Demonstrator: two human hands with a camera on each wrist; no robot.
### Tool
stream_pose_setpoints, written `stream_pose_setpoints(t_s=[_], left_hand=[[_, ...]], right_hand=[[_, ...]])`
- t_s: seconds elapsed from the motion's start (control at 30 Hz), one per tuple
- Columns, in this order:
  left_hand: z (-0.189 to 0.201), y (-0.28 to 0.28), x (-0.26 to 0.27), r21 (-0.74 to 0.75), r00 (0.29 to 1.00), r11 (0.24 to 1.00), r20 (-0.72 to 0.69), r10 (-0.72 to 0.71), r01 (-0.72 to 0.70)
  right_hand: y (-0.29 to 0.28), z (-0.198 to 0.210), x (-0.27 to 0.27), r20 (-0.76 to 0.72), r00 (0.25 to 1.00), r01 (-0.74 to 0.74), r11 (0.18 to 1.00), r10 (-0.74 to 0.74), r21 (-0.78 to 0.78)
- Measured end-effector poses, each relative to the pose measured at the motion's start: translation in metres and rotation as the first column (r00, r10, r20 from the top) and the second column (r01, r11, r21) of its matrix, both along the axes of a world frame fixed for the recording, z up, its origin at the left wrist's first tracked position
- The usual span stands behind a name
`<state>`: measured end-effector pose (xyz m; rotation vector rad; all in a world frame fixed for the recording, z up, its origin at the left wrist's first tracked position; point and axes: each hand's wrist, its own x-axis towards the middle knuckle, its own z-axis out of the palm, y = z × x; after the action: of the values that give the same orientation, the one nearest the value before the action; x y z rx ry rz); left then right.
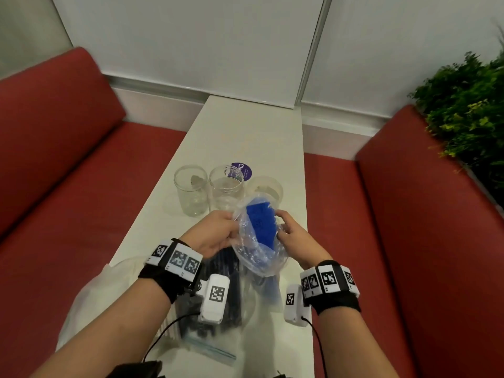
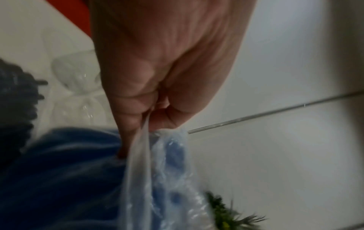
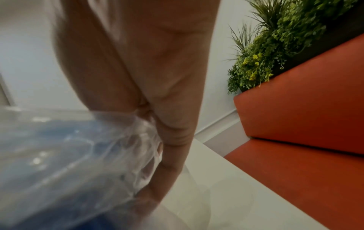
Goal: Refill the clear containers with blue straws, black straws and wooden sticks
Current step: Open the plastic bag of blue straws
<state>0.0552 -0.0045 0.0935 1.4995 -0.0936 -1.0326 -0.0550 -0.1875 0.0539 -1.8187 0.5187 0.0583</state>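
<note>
Both hands are up over the white table (image 1: 245,126), working at a clear plastic bag (image 1: 255,252) held between them. The left hand (image 1: 215,233) has its fingers curled, and the left wrist view shows the thumb and forefinger pinched tight on a fold of the bag's film (image 2: 141,140) at its left edge. The right hand (image 1: 294,238) grips the bag's right side, fingers (image 3: 169,155) wrapped round the crinkled plastic and pressed into it, thumb up near the bag's mouth.

Inside the bag, right between the two sets of fingertips, sits a bundle of blue straws (image 1: 260,223), their ends poking toward the open top. The bag tilts away from the person, its mouth just beyond the fingers.

Past the fingertips stand three clear containers in a row: one (image 1: 190,190) beyond the left hand, a second (image 1: 225,189) straight ahead of the left fingers, and a third (image 1: 266,188) partly hidden behind the bag's mouth. A round purple sticker (image 1: 241,170) lies on the table behind the middle one.

Below the palms, nearer the wrists, a second zip bag of black straws (image 1: 229,304) lies flat on the table. Left of that, under the left forearm, is a pale bag (image 1: 90,296); what is in it I cannot tell.

Red bench seats (image 1: 68,165) run along both sides, with green foliage (image 1: 469,110) above the right one.
</note>
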Motion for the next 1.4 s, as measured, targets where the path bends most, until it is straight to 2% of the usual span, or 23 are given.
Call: stream_pose_setpoints(t_s=[0.07, 0.13, 0.2, 0.27, 0.3, 0.4, 0.47, 0.53, 0.63, 0.7, 0.77, 0.8, 0.83, 0.87, 0.93, 1.0, 1.07, 1.1, 1.23, 1.33, 1.4], left_hand=[[-0.007, 0.001, 0.0, -0.007, 0.998, 0.998, 0.004, 0.058, -0.058], [-0.014, 0.001, 0.0, -0.03, 0.991, 0.992, -0.06, 0.124, -0.126], [-0.019, -0.002, 0.001, -0.028, 0.976, 0.981, -0.108, 0.189, -0.193], [-0.023, -0.009, 0.0, -0.049, 0.974, 0.98, -0.134, 0.183, -0.191], [-0.023, -0.013, 0.002, -0.059, 0.984, 0.986, -0.102, 0.147, -0.154], [-0.026, -0.019, 0.006, 0.033, 0.989, 0.997, 0.134, 0.064, -0.069], [-0.028, -0.02, 0.009, 0.037, 0.985, 0.995, 0.148, 0.091, -0.098], [-0.03, -0.019, 0.013, 0.003, 0.987, 0.99, 0.081, 0.138, -0.139], [-0.03, -0.02, 0.021, 0.046, 0.986, 0.986, 0.069, 0.155, -0.158], [-0.034, -0.018, 0.024, 0.099, 0.985, 0.981, 0.057, 0.16, -0.165], [-0.036, -0.016, 0.025, 0.048, 0.988, 0.988, -0.029, 0.15, -0.149], [-0.034, -0.013, 0.024, 0.018, 0.991, 0.992, -0.062, 0.123, -0.122], [-0.029, -0.009, 0.024, 0.038, 0.998, 0.998, -0.033, 0.06, -0.058], [-0.023, -0.004, 0.025, 0.13, 0.998, 0.991, 0.052, -0.041, 0.034], [-0.013, 0.005, 0.025, 0.393, 0.947, 0.899, 0.164, -0.276, 0.194], [-0.003, 0.009, 0.022, 0.471, 0.907, 0.814, 0.066, -0.416, 0.34], [0.006, 0.007, 0.017, 0.413, 0.866, 0.78, -0.046, -0.498, 0.47], [0.009, 0.005, 0.014, 0.36, 0.866, 0.798, -0.066, -0.495, 0.483], [0.015, 0.002, 0.011, 0.171, 0.945, 0.931, -0.105, -0.309, 0.323], [0.012, 0.007, 0.012, 0.042, 0.939, 0.949, -0.167, -0.3, 0.311], [0.008, 0.009, 0.012, 0.026, 0.949, 0.961, -0.167, -0.269, 0.277]], right_hand=[[0.003, -0.004, 0.0, 0.016, 0.998, 0.06, 0.998, -0.06, 0.001], [0.01, -0.011, 0.001, 0.036, 0.993, 0.109, 0.994, -0.109, -0.006], [0.015, -0.017, 0.004, 0.048, 0.992, 0.12, 0.993, -0.119, -0.02], [0.017, -0.021, 0.008, 0.066, 0.992, 0.111, 0.993, -0.109, -0.041], [0.016, -0.022, 0.01, 0.08, 0.992, 0.106, 0.992, -0.1, -0.075], [0.01, -0.022, 0.016, 0.183, 0.977, 0.137, 0.978, -0.108, -0.156], [0.007, -0.021, 0.019, 0.225, 0.962, 0.169, 0.985, -0.155, -0.045], [0.006, -0.02, 0.023, 0.229, 0.96, 0.154, 0.986, -0.163, 0.058], [0.007, -0.022, 0.029, 0.251, 0.96, 0.133, 0.991, -0.126, -0.012], [0.007, -0.024, 0.033, 0.238, 0.952, 0.191, 0.981, -0.192, 0.029], [0.005, -0.028, 0.033, 0.2, 0.929, 0.287, 0.948, -0.311, 0.139], [0.004, -0.03, 0.033, 0.189, 0.909, 0.341, 0.924, -0.371, 0.173], [0.002, -0.032, 0.032, 0.182, 0.884, 0.398, 0.897, -0.431, 0.191], [-0.001, -0.032, 0.031, 0.172, 0.855, 0.454, 0.866, -0.489, 0.208], [-0.005, -0.031, 0.03, 0.141, 0.799, 0.548, 0.804, -0.584, 0.23], [-0.007, -0.032, 0.031, 0.126, 0.748, 0.625, 0.756, -0.651, 0.195], [-0.007, -0.033, 0.033, 0.145, 0.721, 0.668, 0.736, -0.677, 0.114], [-0.006, -0.034, 0.033, 0.163, 0.724, 0.667, 0.74, -0.671, 0.087], [-0.007, -0.028, 0.027, 0.205, 0.796, 0.574, 0.818, -0.569, 0.039], [-0.012, -0.026, 0.019, 0.206, 0.852, 0.476, 0.876, -0.481, 0.077], [-0.014, -0.026, 0.017, 0.196, 0.871, 0.442, 0.893, -0.451, 0.087]])
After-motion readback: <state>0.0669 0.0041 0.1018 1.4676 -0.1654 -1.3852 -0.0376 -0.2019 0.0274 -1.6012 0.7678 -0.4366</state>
